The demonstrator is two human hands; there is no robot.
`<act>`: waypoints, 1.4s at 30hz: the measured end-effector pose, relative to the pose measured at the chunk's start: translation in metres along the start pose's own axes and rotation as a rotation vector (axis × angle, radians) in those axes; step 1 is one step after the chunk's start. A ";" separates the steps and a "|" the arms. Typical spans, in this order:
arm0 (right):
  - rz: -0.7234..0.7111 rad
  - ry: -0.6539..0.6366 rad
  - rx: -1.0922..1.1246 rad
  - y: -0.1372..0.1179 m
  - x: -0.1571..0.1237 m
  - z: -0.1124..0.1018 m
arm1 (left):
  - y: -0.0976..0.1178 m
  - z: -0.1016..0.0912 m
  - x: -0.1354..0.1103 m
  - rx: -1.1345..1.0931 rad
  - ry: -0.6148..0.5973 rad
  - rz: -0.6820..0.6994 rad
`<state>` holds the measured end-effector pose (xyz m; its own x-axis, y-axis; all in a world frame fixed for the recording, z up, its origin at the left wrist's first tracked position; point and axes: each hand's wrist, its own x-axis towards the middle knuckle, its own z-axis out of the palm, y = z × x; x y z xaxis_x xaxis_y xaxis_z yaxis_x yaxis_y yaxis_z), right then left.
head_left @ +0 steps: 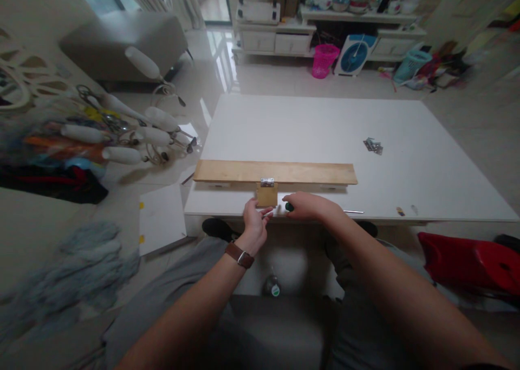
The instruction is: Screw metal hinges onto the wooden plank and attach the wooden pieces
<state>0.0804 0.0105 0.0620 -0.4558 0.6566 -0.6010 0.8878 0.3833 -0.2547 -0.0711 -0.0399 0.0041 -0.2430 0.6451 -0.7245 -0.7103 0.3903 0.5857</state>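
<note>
A long wooden board (280, 171) lies across the near part of the white table, raised slightly on small supports. A metal hinge (267, 182) sits at its front edge, above a small square wooden block (267, 195). My left hand (255, 224), with a brown watch strap on the wrist, holds the block by its lower left corner, fingers curled along its near edge. Just right of the block, my right hand (305, 205) is closed around a screwdriver (289, 207). Its dark green handle end shows at my fingertips, and the metal shaft emerges beyond my wrist, pointing right.
Several metal hinges (373, 145) lie on the white table (304, 126) at right. Small pieces (400, 211) rest by its near edge. A red plastic stool (471, 264) stands right, a lamp with white shades (122, 155) left. A clear bottle (273, 286) is below between my legs.
</note>
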 end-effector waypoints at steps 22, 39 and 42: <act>-0.004 -0.008 0.062 0.006 -0.006 -0.005 | 0.006 -0.001 0.002 -0.179 -0.077 0.078; 0.030 0.144 0.072 0.000 -0.003 -0.003 | 0.008 0.000 -0.005 -0.133 -0.139 0.076; 0.024 0.207 0.077 0.000 -0.001 -0.003 | 0.007 0.000 -0.005 -0.136 -0.133 0.069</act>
<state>0.0806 0.0122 0.0647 -0.4307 0.7871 -0.4415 0.8972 0.3203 -0.3041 -0.0751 -0.0398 0.0119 -0.2112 0.7520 -0.6244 -0.7800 0.2553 0.5713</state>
